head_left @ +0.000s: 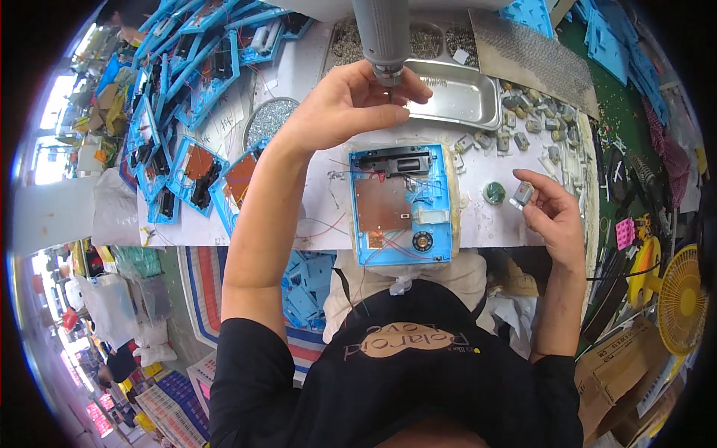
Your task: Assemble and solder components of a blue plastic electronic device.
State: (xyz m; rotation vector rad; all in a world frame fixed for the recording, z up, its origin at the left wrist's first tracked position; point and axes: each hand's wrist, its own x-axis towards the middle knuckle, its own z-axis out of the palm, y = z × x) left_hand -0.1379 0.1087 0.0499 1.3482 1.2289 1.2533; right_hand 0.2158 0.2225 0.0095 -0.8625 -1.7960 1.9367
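Note:
A grey electric screwdriver (382, 33) hangs upright from the top of the view, its bit pointing down. My left hand (351, 104) has its fingers curled round the lower end and bit, thumb on the near side; anything small between them is hidden. Below lies a blue plastic casing (457, 201) with a brown board (382, 203), a black holder (396, 163), a round part (423, 240) and thin red wires. To its right my right hand (554, 216) pinches a small grey block-like part with a white end (523, 194) between thumb and fingers.
Several similar grey parts (520, 140) lie at the right. Behind are a metal tray (463, 101) and compartments of small screws (426, 41). A round dish of small metal pieces (272, 116) and piled blue casings (196, 168) stand left. A green roll (494, 193) sits near my right hand.

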